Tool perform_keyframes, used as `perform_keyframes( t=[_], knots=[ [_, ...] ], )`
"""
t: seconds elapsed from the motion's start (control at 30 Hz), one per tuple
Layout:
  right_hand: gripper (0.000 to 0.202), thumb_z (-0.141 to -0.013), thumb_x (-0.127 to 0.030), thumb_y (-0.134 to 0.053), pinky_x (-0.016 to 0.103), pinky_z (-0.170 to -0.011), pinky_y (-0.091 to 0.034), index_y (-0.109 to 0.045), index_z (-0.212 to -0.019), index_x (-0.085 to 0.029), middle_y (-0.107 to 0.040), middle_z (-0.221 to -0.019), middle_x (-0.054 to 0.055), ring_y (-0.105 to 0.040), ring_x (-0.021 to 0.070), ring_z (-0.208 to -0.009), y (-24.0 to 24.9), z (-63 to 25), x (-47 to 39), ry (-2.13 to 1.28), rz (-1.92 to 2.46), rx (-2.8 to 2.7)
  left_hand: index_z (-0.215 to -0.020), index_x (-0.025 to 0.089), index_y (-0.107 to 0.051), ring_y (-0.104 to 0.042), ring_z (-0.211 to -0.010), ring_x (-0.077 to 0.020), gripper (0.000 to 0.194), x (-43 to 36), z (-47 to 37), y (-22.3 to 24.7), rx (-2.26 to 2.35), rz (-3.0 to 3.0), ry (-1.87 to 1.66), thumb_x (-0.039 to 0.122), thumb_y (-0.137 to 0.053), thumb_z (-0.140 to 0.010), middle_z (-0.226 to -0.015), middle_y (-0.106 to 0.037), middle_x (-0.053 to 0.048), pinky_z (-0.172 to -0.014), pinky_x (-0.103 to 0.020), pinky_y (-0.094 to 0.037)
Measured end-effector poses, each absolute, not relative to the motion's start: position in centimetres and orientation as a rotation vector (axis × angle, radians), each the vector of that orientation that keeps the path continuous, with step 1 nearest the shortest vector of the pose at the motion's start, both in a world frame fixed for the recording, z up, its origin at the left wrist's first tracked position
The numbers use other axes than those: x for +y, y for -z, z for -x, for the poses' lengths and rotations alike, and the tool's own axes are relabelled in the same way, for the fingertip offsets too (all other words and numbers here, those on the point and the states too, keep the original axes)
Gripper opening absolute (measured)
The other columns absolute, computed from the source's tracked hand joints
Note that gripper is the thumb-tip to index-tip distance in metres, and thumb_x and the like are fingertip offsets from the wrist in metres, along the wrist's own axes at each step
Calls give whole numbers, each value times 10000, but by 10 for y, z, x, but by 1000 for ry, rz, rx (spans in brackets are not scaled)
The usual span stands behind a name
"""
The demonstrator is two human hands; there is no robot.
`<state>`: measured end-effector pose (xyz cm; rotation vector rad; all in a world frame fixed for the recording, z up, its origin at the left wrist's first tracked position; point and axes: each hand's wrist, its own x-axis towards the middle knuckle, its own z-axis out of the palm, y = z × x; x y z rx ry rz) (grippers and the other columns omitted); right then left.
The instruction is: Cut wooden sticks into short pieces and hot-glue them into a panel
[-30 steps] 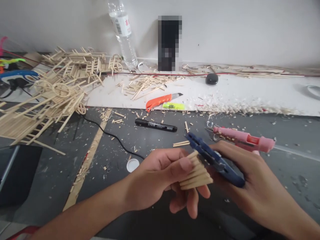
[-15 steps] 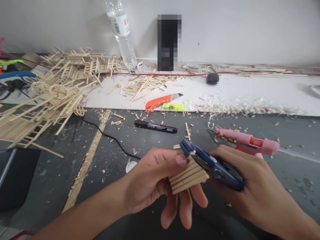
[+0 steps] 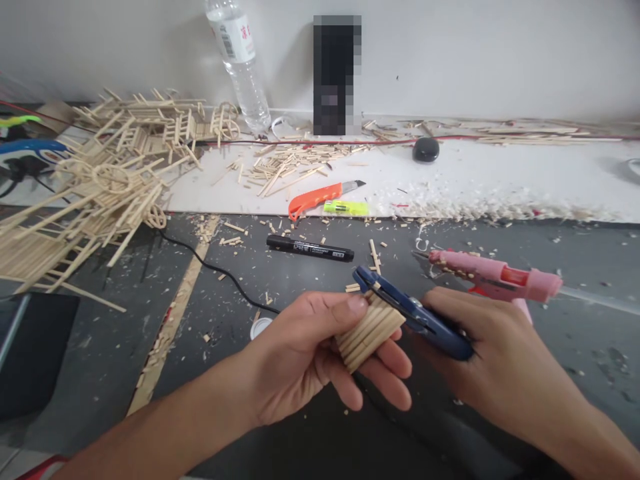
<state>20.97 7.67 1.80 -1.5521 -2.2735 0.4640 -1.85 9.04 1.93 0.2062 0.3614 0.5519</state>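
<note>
Between thumb and fingers, my left hand (image 3: 310, 360) pinches a small panel of wooden sticks (image 3: 373, 333) laid side by side. My right hand (image 3: 490, 360) is wrapped round a dark blue hand cutter (image 3: 425, 323). The cutter's jaws lie along the panel's upper right edge, at the end of a stick near my left thumb; whether they are fully closed is hidden. Just beyond my hands lie a black permanent marker (image 3: 310, 249) and a few short stick offcuts (image 3: 375, 257). A pink glue gun (image 3: 500, 273) rests behind my right hand.
Stick-built frames (image 3: 100, 187) are heaped at the left. An orange knife (image 3: 320, 197) and a yellow-green plastic case (image 3: 346, 208) lie on the white board (image 3: 500, 173). A water bottle (image 3: 243, 73) leans at the wall. A black cable (image 3: 215, 268) crosses the table.
Both hands, the panel and the cutter have shifted slightly up and left. The panel has tilted a little, and the lower fingers of my left hand have drawn up closer beneath it.
</note>
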Motion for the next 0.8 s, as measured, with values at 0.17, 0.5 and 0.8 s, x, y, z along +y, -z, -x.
perform_keyframes(
  t=[0.17, 0.5, 0.8],
  knots=[
    [267, -777, -292, -563, 298, -465, -280, -385, -582, -252, -537, -537, -18, -449, 156, -463, -14, -210, 75, -406, 1635, -2270, -911, 67, -763, -773, -678, -158, 253, 95, 19, -18, 420, -239, -575, 265, -615, -968, -784, -776, -94, -472, -117, -575],
    [265, -745, -330, -587, 309, -494, -245, -460, -530, -241, -557, -511, -15, -444, 156, -469, -21, -194, 80, -443, 1893, -2196, -932, 50, -737, -750, -641, -145, 272, 103, 23, -13, 426, -357, -609, 241, -552, -989, -814, -758, -105, -349, -92, -466],
    [381, -902, -543, -631, 302, -556, -460, -675, -825, -172, -673, -726, 42, -608, 171, -623, -62, -151, 169, -367, 1804, -2209, -847, 115, -766, -553, -634, -47, 351, 100, 19, -24, 695, -559, -901, 450, -824, -758, -765, -647, -19, -568, -126, -456]
  ],
)
